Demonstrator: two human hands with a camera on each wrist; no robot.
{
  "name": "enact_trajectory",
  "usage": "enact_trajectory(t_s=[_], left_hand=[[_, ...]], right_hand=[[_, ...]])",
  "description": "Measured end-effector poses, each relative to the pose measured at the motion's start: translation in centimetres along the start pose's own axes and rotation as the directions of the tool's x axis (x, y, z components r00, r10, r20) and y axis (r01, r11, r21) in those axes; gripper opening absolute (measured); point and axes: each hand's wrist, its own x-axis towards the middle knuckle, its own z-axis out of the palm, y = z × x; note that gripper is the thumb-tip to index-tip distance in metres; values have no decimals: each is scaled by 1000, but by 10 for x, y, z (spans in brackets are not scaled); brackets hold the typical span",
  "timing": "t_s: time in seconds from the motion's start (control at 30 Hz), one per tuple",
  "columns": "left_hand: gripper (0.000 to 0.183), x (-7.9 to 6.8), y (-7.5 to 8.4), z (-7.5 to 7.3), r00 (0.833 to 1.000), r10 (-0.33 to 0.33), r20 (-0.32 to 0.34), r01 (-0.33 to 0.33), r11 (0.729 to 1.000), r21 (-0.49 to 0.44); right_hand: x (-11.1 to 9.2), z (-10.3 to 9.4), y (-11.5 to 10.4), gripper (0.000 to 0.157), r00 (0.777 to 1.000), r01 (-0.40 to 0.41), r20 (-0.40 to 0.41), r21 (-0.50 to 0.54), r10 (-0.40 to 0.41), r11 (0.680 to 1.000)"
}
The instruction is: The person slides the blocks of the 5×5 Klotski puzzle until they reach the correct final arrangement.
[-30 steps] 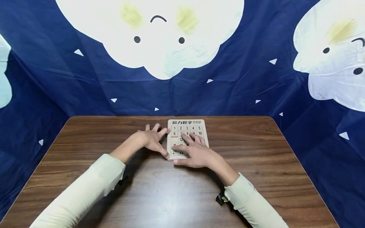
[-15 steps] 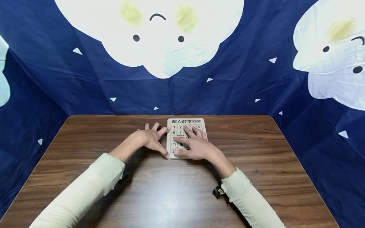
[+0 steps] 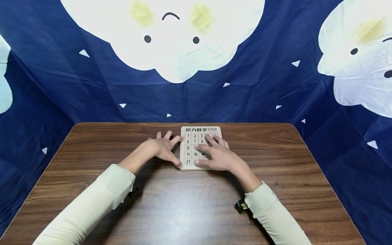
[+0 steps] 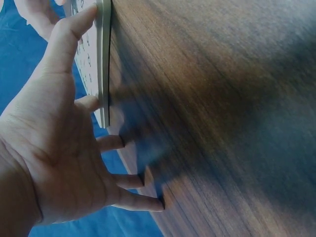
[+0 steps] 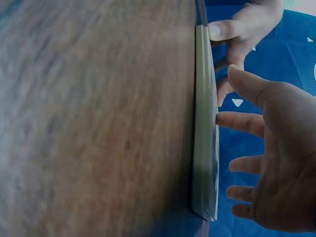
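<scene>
A pale number-slide puzzle board point(image 3: 182, 153) lies at the table's far edge, with square numbered tiles and dark lettering along its top. My left hand point(image 3: 163, 148) has its fingers spread; thumb and index fingertip touch the board's left edge, as the left wrist view also shows. My right hand point(image 3: 222, 156) is over the board's right half, fingers extended. In the right wrist view its index fingertip point(image 5: 223, 117) touches the board's face, near the tile marked 13 point(image 3: 194, 148). Tile 12 point(image 3: 188, 148) sits at the left end of the third row. The right hand hides several tiles.
The board rests on a brown wood-grain table point(image 3: 177, 204). Behind and beside it hangs a dark blue cloth point(image 3: 147, 95) with white clouds and small triangles. A dark wrist strap point(image 3: 241, 206) shows below the right sleeve.
Tile 12 has slid left into the third row's gap, and tile 13 now stands beside it. My right hand has shifted up, then right. The left hand stays at the board's edge.
</scene>
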Motion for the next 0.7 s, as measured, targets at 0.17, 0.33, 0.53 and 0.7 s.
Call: enact_trajectory(t_s=[0.17, 0.33, 0.53, 0.7], left_hand=[[128, -1, -1, 0, 1000, 4, -5, -4, 1000, 0], [126, -5, 0, -3, 1000, 6, -11, -6, 1000, 6], [127, -4, -1, -2, 1000, 7, -5, -7, 1000, -3], [128, -4, 0, -2, 1000, 6, 2, -6, 1000, -11]], right_hand=[[-10, -5, 1, 50, 999, -4, -36, -7, 4, 1000], [-16, -7, 5, 52, 1000, -23, -20, -29, 22, 999], [-16, -6, 12, 52, 997, -19, -72, -25, 18, 1000], [-24, -7, 14, 42, 996, -24, -89, -18, 23, 1000]])
